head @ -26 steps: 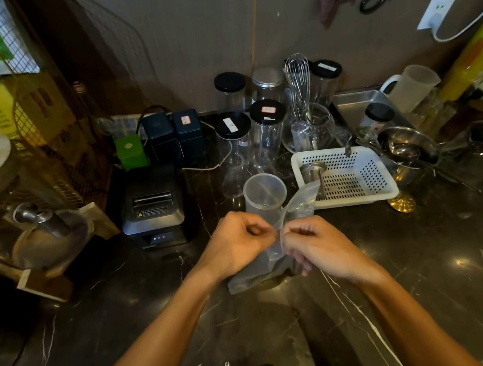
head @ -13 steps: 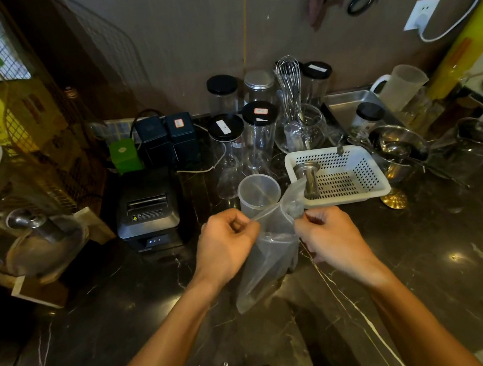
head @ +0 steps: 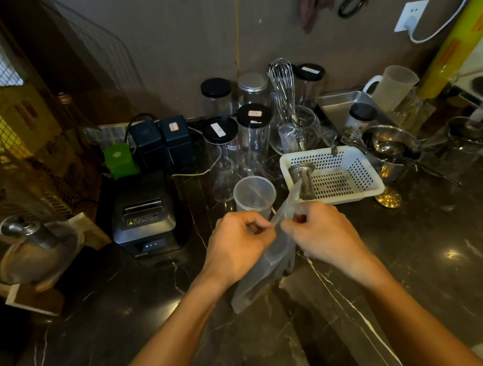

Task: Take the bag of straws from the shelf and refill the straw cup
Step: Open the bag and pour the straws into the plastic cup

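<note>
A clear plastic bag of straws (head: 264,272) hangs between my hands over the dark marble counter. My left hand (head: 238,246) pinches the bag's upper edge from the left. My right hand (head: 322,232) pinches the same edge from the right, fingers close to the left hand's. The bag's top corner sticks up toward the white basket. Its contents are hard to make out through the plastic. The frosted, translucent straw cup (head: 254,195) stands upright just beyond my left hand and looks empty.
A white perforated basket (head: 367,191) with a metal cup sits right of the straw cup. Several clear jars (head: 254,138) and a whisk stand behind it. A black receipt printer (head: 143,214) is to the left. Steel bowls (head: 392,147) and a tray crowd the right side.
My hands have drawn closer together at the bag's top edge. The bag hangs a little lower and folds between them.
</note>
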Demonstrator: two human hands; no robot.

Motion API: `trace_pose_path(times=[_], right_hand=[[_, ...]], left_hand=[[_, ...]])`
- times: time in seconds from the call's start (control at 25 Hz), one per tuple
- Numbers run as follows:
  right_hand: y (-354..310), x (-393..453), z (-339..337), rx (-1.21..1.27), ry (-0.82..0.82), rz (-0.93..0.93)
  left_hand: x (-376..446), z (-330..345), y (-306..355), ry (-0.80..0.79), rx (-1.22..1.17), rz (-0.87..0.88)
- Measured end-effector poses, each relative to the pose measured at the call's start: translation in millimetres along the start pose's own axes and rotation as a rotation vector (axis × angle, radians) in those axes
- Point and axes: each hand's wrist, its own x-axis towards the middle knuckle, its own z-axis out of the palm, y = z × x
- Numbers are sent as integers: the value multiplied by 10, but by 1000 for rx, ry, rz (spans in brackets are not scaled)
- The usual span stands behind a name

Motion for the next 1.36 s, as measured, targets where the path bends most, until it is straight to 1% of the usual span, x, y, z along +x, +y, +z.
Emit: trace_pose_path(times=[0.08, 0.2, 0.24, 0.32, 0.4, 0.48, 0.6, 0.72, 0.76, 0.84, 1.0, 1.16, 1.24, 1.36], right_hand=[[-1, 6, -6, -31, -9, 24], [37, -34, -70, -49, 14, 63], [50, -49, -104, -35, 14, 68], [27, -89, -156, -8, -23, 48], [-23, -137, -176, -7, -81, -16], [-61, -146, -163, -30, -102, -63], [-46, -110, -187, -96, -96, -20], [-38, -34, -178, -145, -26, 10], [-39, -3, -172, -151, -8, 5], [-24, 58, -171, -160, 9, 0], [83, 106, -279, -88, 26, 115], [162, 106, -316, 51, 69, 146], [163, 114, -308, 93, 60, 82], [160, 124, -281, 128, -13, -31]], left_hand=[[-25, -30, -13, 89, 34, -43], [-41, -159, -49, 289, 163, -99], [-45, -204, -53, 321, 179, -103], [-42, -271, -20, 301, 198, -107], [-5, -278, 47, 212, 236, -107], [60, -255, 92, 144, 273, -99], [125, -225, 123, 127, 273, -91], [84, -136, 152, 69, 179, -24], [69, -107, 155, 81, 164, -18], [54, -110, 121, 154, 138, -41], [50, -344, -26, 324, 99, -64], [84, -528, -138, 342, 84, -83], [142, -548, -174, 289, 113, -103], [234, -507, -147, 96, 146, -105]])
